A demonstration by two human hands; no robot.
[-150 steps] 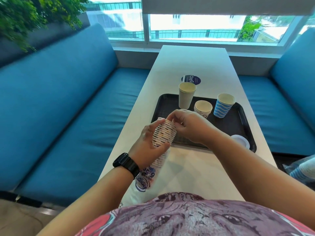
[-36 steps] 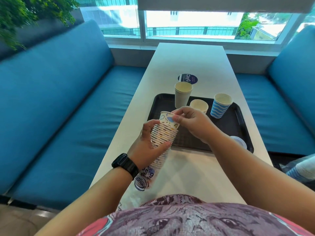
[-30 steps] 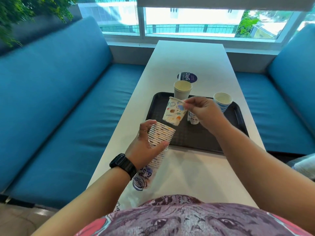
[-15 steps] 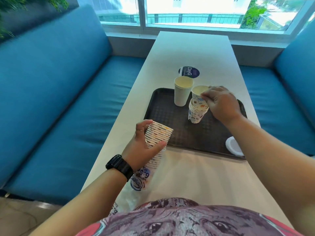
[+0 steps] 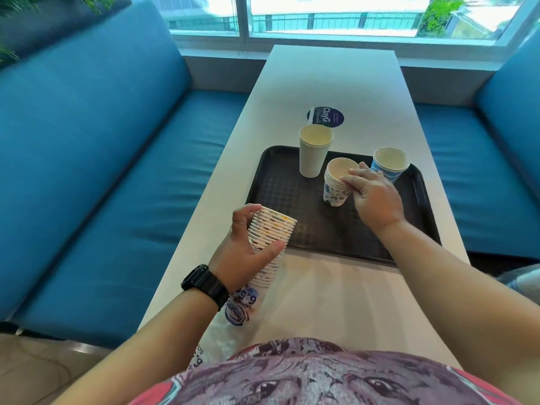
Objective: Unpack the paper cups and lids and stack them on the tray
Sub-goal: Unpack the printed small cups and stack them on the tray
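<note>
Left hand (image 5: 242,252): our fingers and thumb are curled round a long nested stack of printed paper cups (image 5: 270,233), held tilted over the table (image 5: 330,302) just short of the tray's near-left corner. The stack's lower end sits in its clear plastic sleeve (image 5: 238,309), which trails back toward our body.

Right hand (image 5: 372,194): over the black tray (image 5: 280,188), fingers (image 5: 353,178) relaxed and lying against the rim and upper side of the short stack of printed cups (image 5: 336,185) standing upright mid-tray. We can't tell whether it's a firm grip or just contact.

Also upright on the tray: a tall plain white cup (image 5: 314,150) at the far side, left of the short stack, and a blue striped cup (image 5: 390,163) just behind our right hand. Round dark sticker (image 5: 325,116) on the table beyond the tray. Blue benches (image 5: 102,159) on both sides.
</note>
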